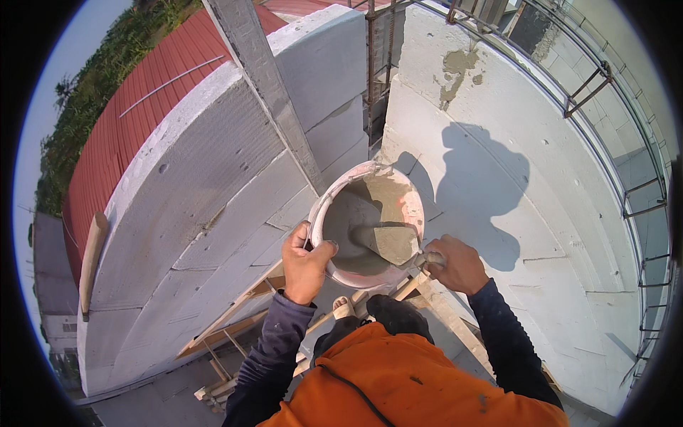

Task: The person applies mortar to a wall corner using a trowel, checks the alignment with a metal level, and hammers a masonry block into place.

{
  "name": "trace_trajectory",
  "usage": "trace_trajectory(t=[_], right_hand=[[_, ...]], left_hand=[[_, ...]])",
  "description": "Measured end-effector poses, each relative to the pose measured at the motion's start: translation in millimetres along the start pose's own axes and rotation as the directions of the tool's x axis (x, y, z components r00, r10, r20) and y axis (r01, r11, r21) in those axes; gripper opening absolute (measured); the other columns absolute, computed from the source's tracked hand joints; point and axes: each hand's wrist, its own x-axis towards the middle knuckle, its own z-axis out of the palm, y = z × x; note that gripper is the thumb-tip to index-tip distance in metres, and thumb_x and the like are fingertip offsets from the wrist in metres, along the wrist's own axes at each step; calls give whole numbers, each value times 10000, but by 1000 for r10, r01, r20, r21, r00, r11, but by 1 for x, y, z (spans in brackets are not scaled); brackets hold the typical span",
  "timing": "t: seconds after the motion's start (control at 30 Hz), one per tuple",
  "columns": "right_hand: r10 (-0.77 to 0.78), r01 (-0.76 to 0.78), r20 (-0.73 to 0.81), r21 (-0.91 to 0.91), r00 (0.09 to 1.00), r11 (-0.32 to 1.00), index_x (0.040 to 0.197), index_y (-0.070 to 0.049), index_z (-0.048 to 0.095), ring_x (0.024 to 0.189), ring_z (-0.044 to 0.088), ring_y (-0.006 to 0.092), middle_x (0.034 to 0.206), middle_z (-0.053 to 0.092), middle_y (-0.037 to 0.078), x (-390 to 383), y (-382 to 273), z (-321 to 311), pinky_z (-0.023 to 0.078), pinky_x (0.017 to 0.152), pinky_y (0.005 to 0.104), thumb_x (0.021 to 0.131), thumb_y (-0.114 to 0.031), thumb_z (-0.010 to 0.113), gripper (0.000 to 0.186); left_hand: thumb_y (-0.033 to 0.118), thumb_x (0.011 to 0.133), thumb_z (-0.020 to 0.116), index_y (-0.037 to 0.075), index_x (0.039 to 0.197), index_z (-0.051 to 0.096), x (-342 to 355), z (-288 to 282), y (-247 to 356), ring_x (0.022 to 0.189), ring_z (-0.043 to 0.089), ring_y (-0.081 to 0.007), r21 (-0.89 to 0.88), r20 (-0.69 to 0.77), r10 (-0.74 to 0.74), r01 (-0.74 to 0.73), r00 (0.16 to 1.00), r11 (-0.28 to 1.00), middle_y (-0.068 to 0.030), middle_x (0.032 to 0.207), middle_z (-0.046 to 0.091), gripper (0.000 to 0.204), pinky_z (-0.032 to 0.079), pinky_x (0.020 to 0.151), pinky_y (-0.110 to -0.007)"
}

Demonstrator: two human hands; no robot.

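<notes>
A round, mortar-smeared bucket [320, 213] is held up in front of me, with wet grey mortar [388, 198] coating its inside. My left hand [306, 262] grips the bucket's left rim, the thumb lying over the edge. In my right hand [457, 265], the fingers are wrapped round the handle of a trowel [393, 244]. The trowel's blade reaches over the right rim into the bucket and is covered with mortar. How deep the mortar lies cannot be made out.
White block walls rise at left [206, 171] and right [491, 192]. A long straight bar [267, 78] leans behind the bucket. Steel rebar [601, 71] runs along the right wall's top. A wooden-handled tool [92, 260] rests on the left wall. Timber pieces [452, 320] stand below, near my feet.
</notes>
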Motion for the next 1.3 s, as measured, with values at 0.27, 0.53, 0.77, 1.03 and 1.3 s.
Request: trace_trajectory(t=[0.27, 0.53, 0.77, 1.03, 1.3], right_hand=[[168, -81, -206, 378, 964, 922, 1129, -40, 661, 914, 666, 252, 1000, 671, 113, 1, 35, -22, 526, 841, 362, 841, -169, 807, 347], [405, -210, -202, 609, 892, 765, 1179, -37, 631, 751, 579, 111, 905, 648, 41, 62, 65, -69, 504, 650, 288, 954, -195, 721, 289], [445, -155, -235, 717, 864, 680, 1266, 7, 615, 699, 575, 87, 895, 648, 38, 63, 39, -94, 471, 549, 245, 988, -242, 695, 381], [433, -322, -98, 529, 896, 785, 1274, -1, 643, 676, 583, 95, 875, 656, 43, 85, 55, -102, 472, 540, 252, 987, -275, 695, 401], [390, -143, -296, 607, 872, 782, 1262, 11, 653, 675, 596, 104, 870, 655, 50, 73, 34, -107, 482, 532, 262, 998, -305, 676, 412]], left_hand=[[-48, 788, 660, 44, 840, 611, 23, 10, -14, 638, 505, -46, -26, -61, 23, -25, 998, 999, 28, 756, 606, 116, 409, 597, -229], [-66, 787, 656, 48, 860, 616, 23, 17, -27, 667, 535, -46, -80, -52, -21, 17, 998, 997, 30, 782, 626, 140, 437, 634, -233], [-65, 772, 653, 31, 876, 625, -6, -17, -61, 680, 546, -67, -84, -157, -83, 70, 984, 994, 15, 808, 629, 144, 443, 644, -239], [-60, 764, 653, 34, 849, 633, -27, -43, -90, 652, 519, -52, 18, -182, -106, 111, 978, 994, 32, 771, 614, 128, 420, 616, -230], [-58, 762, 665, 36, 865, 640, -55, -69, -91, 667, 537, -56, -20, -250, -104, 102, 963, 995, 24, 785, 630, 142, 434, 631, -232]])
